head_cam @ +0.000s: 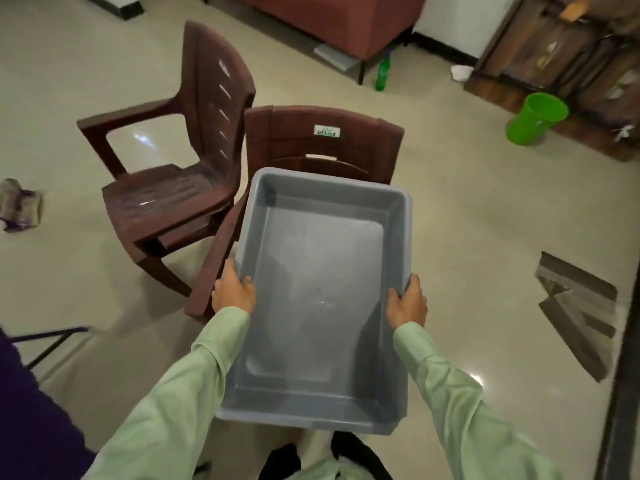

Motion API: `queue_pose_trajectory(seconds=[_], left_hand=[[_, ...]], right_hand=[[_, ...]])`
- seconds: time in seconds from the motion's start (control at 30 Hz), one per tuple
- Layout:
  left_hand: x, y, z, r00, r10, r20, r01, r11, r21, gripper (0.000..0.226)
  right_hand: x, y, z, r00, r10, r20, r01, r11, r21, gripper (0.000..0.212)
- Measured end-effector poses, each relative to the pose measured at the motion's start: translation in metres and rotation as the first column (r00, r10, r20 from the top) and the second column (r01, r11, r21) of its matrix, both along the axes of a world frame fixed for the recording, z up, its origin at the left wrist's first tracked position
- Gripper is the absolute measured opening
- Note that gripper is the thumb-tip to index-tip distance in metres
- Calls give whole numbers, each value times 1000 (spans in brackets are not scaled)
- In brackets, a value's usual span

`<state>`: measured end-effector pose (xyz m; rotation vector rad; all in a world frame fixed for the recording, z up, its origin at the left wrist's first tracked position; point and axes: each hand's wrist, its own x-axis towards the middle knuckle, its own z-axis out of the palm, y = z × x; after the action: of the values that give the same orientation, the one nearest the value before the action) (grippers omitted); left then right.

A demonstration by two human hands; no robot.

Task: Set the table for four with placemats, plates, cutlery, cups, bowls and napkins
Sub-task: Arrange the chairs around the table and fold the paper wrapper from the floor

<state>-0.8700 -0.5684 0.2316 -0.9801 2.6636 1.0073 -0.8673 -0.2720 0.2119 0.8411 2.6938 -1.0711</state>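
A grey plastic tub [322, 289] sits at the centre of the view, held up off the floor [467, 202] by both hands; its bare, scuffed bottom shows from wall to wall, long sides running from 6 towards 12 o'clock. The left hand [232, 292] grips the rim at 9 o'clock, thumb curled over the edge into the tub, fingers hidden beneath; the right hand [407, 303] grips the opposite rim at 3 o'clock in the same way, thumb inside and fingers wrapped outside. Pale green sleeves [194, 386] reach in from 7 and 5 o'clock.

Beyond the tub at 12 o'clock stands a brown plastic chair [322, 140], its back towards the camera and its arm just beside the left hand; a second brown chair [166, 199] stands at 10 o'clock. A green bucket [535, 119] stands upright at 2 o'clock, only its green inner wall showing; a green bottle [382, 74] stands at 1 o'clock beside a red-brown sofa [332, 19]; a crumpled cloth [19, 206] lies at 9 o'clock.
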Motion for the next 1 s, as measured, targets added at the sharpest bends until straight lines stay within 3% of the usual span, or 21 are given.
queue_pose_trajectory(seconds=[0.3, 0.53, 0.7, 1.0], left_hand=[[33, 44, 77, 942, -318, -108, 319, 948, -6, 36], [91, 137, 84, 815, -571, -102, 576, 817, 25, 36], [161, 234, 85, 588, -799, -128, 806, 592, 12, 43], [351, 386, 94, 129, -976, -175, 991, 134, -18, 19]], right_hand=[[104, 41, 83, 975, -214, -57, 215, 976, 29, 34], [258, 96, 114, 870, -490, -52, 491, 871, 27, 33], [398, 139, 114, 705, -707, -63, 709, 705, 18, 32], [653, 155, 106, 288, -954, -82, 958, 288, 17, 32]])
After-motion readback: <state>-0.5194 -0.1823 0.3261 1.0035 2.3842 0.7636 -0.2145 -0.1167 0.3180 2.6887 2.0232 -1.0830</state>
